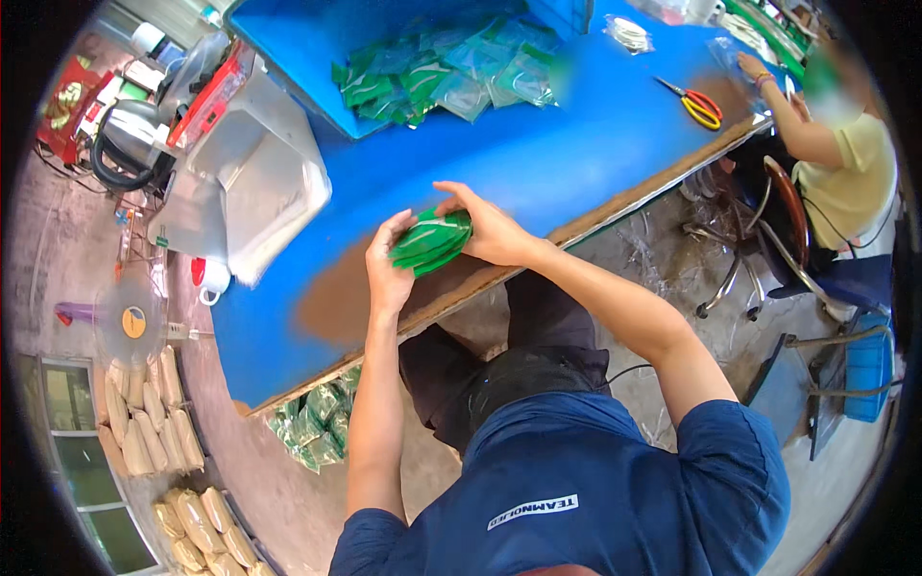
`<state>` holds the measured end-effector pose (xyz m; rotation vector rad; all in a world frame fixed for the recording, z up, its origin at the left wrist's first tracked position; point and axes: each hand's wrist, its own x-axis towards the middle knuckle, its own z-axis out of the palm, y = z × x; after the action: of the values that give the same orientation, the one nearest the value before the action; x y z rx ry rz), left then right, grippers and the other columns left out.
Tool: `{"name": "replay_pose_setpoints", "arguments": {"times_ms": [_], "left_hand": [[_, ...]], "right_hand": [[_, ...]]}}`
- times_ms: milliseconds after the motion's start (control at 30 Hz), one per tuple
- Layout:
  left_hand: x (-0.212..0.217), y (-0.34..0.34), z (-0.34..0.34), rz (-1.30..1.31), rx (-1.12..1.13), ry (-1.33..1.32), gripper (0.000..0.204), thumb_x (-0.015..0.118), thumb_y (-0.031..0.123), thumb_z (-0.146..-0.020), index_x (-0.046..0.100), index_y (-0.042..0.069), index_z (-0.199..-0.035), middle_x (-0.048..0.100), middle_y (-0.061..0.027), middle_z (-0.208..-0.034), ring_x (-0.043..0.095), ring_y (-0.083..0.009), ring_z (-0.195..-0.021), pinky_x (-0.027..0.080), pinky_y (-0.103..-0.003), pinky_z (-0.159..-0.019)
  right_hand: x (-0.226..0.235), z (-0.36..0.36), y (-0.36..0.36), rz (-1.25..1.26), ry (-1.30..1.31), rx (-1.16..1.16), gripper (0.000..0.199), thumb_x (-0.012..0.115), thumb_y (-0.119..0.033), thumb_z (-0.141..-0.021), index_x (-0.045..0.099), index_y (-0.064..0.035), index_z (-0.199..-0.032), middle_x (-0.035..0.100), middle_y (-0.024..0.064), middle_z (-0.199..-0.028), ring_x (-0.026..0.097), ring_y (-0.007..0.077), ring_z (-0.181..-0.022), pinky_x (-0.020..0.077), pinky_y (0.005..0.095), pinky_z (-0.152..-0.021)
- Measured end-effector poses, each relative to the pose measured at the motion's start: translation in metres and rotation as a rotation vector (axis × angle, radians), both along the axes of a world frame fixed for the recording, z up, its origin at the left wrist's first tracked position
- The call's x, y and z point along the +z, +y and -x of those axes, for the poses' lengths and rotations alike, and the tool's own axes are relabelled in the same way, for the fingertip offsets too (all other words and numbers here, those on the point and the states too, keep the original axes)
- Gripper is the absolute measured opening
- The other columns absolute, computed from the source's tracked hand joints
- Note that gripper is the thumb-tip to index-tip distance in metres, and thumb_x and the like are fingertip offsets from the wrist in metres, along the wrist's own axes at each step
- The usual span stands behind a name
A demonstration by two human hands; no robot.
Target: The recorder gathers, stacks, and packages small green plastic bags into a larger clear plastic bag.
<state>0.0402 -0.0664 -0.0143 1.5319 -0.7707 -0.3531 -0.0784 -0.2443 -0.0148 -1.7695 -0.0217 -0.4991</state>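
Note:
Between my two hands, above the near edge of the blue-topped table (451, 158), is a stack of green plastic packets (430, 240). My left hand (388, 264) grips its left side, fingers curled round the edge. My right hand (485, 228) holds the right side, with the thumb and fingers around the upper edge. Beyond my hands lies a blue bin (288, 48) on its side or with a low front; many similar green and clear packets (456, 77) are piled in it.
A translucent plastic tub (274, 182) and a white mug (213, 280) stand at the left. Scissors with red and yellow handles (701, 108) lie toward the right. A seated co-worker (845, 173) works at the far right. Bagged green packets (317, 422) sit under the table.

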Motion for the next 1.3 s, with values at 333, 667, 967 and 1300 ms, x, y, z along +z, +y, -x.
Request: {"name": "replay_pose_setpoints", "arguments": {"times_ms": [333, 667, 967, 1300], "left_hand": [[0.014, -0.006, 0.021, -0.026, 0.078, 0.146, 0.032, 0.075, 0.000, -0.082, 0.068, -0.002, -0.114, 0.071, -0.0079, -0.110, 0.065, -0.0140, -0.097, 0.050, -0.030, -0.090], [0.023, 0.020, 0.039, -0.078, 0.268, -0.099, 0.033, 0.078, 0.004, -0.082, 0.068, -0.003, -0.113, 0.072, -0.0085, -0.105, 0.067, -0.0168, -0.096, 0.051, -0.033, -0.090], [0.022, 0.050, 0.069, -0.113, 0.704, -0.260, 0.031, 0.074, 0.002, -0.084, 0.065, -0.006, -0.113, 0.072, -0.0121, -0.106, 0.068, -0.0193, -0.092, 0.053, -0.034, -0.086], [-0.010, 0.064, 0.067, -0.204, 0.746, -0.334, 0.030, 0.076, 0.001, -0.082, 0.066, -0.005, -0.109, 0.073, -0.0127, -0.100, 0.070, -0.0203, -0.086, 0.055, -0.033, -0.079]], "right_hand": [[-0.003, -0.020, -0.003, -0.250, 0.036, 0.071, 0.058, 0.071, -0.001, -0.083, 0.042, 0.0003, -0.134, 0.060, 0.0107, -0.121, 0.057, 0.0181, -0.113, 0.0464, 0.0340, -0.099], [0.019, -0.024, -0.026, 0.081, 0.122, 0.077, 0.063, 0.067, -0.042, -0.091, 0.048, 0.0007, -0.133, 0.055, 0.0238, -0.127, 0.051, 0.0328, -0.124, 0.0378, 0.0421, -0.108], [0.064, -0.194, -0.278, 0.613, 0.183, -0.661, 0.099, 0.055, -0.078, -0.081, 0.043, -0.0047, -0.147, 0.049, 0.0258, -0.140, 0.045, 0.0413, -0.132, 0.0337, 0.0489, -0.113], [0.041, -0.301, -0.252, 0.750, 0.834, -0.441, 0.125, 0.047, -0.096, -0.064, 0.031, -0.0125, -0.156, 0.031, 0.0232, -0.158, 0.026, 0.0443, -0.146, 0.0179, 0.0646, -0.116]]}}
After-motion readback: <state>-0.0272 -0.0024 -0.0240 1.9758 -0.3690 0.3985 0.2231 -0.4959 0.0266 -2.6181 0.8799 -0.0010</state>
